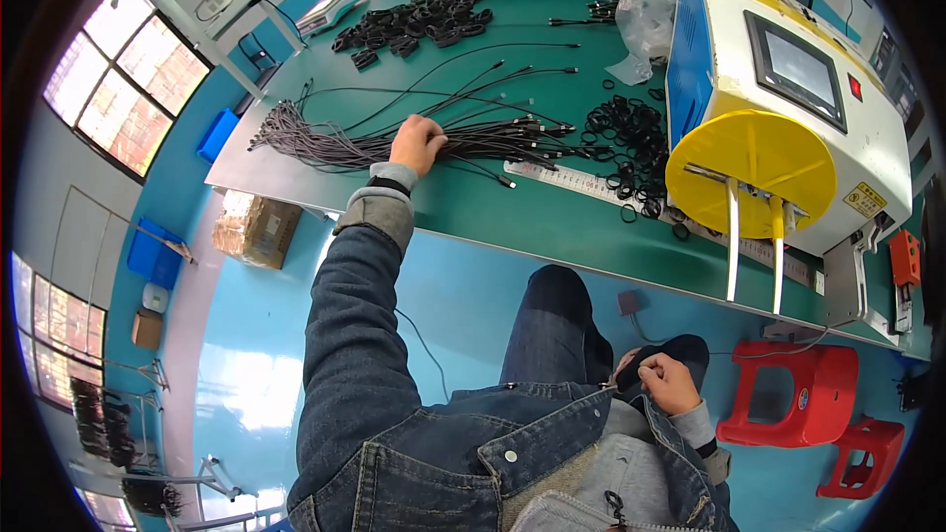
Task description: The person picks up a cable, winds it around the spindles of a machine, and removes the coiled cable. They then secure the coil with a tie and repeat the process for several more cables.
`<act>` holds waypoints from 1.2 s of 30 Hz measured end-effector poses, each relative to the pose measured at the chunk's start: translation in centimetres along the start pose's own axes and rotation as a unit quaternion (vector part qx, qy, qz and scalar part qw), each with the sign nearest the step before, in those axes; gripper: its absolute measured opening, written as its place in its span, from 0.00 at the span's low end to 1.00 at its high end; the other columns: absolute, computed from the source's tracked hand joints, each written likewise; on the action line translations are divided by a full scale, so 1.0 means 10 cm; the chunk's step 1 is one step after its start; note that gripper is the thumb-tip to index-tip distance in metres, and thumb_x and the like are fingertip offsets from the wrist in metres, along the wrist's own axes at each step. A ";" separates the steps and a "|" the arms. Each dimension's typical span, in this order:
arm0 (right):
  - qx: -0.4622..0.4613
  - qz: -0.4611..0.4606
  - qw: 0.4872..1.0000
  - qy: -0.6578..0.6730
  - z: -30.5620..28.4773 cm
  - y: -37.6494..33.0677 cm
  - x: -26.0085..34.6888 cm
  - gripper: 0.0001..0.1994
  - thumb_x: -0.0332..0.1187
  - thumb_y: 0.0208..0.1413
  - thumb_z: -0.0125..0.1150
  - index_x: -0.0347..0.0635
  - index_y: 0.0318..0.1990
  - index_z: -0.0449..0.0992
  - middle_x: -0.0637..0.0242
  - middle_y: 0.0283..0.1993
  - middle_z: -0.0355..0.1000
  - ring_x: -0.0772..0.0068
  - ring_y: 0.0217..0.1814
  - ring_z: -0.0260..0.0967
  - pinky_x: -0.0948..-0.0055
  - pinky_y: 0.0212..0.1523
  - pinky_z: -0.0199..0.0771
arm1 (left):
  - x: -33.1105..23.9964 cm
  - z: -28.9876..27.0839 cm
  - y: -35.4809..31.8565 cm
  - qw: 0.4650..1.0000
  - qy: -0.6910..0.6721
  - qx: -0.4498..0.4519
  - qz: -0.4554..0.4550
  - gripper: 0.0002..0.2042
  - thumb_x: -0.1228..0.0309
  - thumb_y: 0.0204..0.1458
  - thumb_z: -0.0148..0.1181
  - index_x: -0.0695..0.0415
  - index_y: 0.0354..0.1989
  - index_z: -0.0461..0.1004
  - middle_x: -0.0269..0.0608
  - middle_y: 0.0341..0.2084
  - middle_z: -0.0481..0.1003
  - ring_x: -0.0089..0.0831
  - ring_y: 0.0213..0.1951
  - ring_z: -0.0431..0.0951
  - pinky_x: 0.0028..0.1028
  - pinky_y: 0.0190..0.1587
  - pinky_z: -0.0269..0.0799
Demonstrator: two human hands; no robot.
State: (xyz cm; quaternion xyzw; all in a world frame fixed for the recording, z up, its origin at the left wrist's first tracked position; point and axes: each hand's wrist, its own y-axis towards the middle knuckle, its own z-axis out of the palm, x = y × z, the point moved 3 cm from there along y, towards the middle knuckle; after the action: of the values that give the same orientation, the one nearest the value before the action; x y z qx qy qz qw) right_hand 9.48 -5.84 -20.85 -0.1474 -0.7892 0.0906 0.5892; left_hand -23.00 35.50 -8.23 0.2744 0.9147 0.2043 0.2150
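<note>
A long bundle of dark cables [340, 148] with metal plugs at the ends lies across the green table. My left hand [418, 144] rests on the middle of this bundle, fingers curled down and closed on cables there; the fingertips are partly hidden. Several single cables fan out beyond it toward the machine. Low over my lap, well away from the table, is my right hand [670, 382] with its fingers drawn together. Whatever it may pinch is too small to make out.
At right stands a white and blue machine [788, 49] with a screen and a yellow disc [751, 173]. Small black rings [631, 138] lie beside it, partly over a steel ruler [562, 175]. Coiled black cables [414, 25] fill the far side. Red stools [793, 394] stand below right.
</note>
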 end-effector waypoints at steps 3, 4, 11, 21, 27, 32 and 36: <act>0.010 0.006 1.000 -0.012 -0.02 -0.05 -0.07 0.08 0.29 0.51 0.54 0.32 0.32 0.71 0.64 0.22 0.71 0.79 0.22 0.67 0.79 0.24 0.66 | -0.16 -0.31 0.02 0.992 -0.075 -0.103 0.011 0.04 0.74 0.44 0.57 0.58 0.29 0.71 0.42 0.27 0.69 0.36 0.31 0.71 0.31 0.33 0.67; 0.012 0.004 1.000 -0.012 -0.01 -0.07 -0.07 0.08 0.29 0.51 0.54 0.32 0.32 0.71 0.64 0.22 0.71 0.79 0.22 0.67 0.79 0.24 0.66 | -0.21 -0.44 0.05 0.983 -0.105 -0.147 0.022 0.04 0.77 0.44 0.57 0.59 0.29 0.70 0.42 0.26 0.69 0.35 0.30 0.71 0.29 0.31 0.67; -0.348 -0.276 0.895 -0.038 -0.40 -0.48 0.85 0.18 0.28 0.51 0.54 0.33 0.50 0.65 0.62 0.34 0.71 0.79 0.27 0.63 0.82 0.27 0.64 | -2.28 -1.04 -0.40 0.927 -0.263 -0.039 0.263 0.07 0.87 0.42 0.50 0.62 0.28 0.69 0.43 0.22 0.70 0.33 0.24 0.71 0.24 0.28 0.67; -0.427 -0.473 0.669 -0.382 -0.98 -0.78 1.71 0.18 0.21 0.40 0.62 0.30 0.43 0.71 0.53 0.40 0.69 0.58 0.33 0.66 0.70 0.30 0.69 | -3.57 -0.77 -0.78 0.858 -0.389 0.180 0.282 0.09 0.84 0.43 0.54 0.63 0.34 0.73 0.40 0.21 0.71 0.27 0.21 0.70 0.20 0.24 0.65; -0.525 -0.400 0.661 -0.358 -1.25 -0.35 1.53 0.16 0.19 0.39 0.61 0.34 0.40 0.73 0.57 0.31 0.69 0.60 0.30 0.67 0.70 0.28 0.69 | -3.84 -0.25 -0.44 0.874 -0.441 0.164 0.120 0.06 0.79 0.44 0.58 0.63 0.31 0.75 0.38 0.22 0.71 0.21 0.21 0.69 0.19 0.24 0.64; -0.550 -0.390 0.690 -0.263 -1.28 0.02 1.43 0.12 0.21 0.41 0.60 0.37 0.36 0.73 0.59 0.28 0.67 0.59 0.26 0.67 0.70 0.26 0.68 | -3.81 0.08 -0.30 0.885 -0.444 0.100 0.095 0.04 0.79 0.45 0.58 0.65 0.30 0.75 0.33 0.22 0.69 0.16 0.21 0.67 0.16 0.23 0.62; -0.558 -0.377 0.689 -0.269 -1.31 0.13 1.47 0.08 0.22 0.42 0.60 0.37 0.33 0.72 0.60 0.26 0.66 0.58 0.25 0.66 0.68 0.25 0.68 | -3.81 0.14 -0.24 0.889 -0.444 0.074 0.083 0.04 0.77 0.43 0.59 0.63 0.28 0.76 0.36 0.21 0.68 0.19 0.20 0.66 0.19 0.23 0.63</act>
State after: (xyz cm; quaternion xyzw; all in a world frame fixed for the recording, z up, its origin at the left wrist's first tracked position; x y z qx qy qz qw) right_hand 18.31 -0.05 -4.21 -0.1085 -0.8080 -0.5605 0.1456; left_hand 5.52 11.57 0.13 0.4267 0.7104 0.0096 0.5596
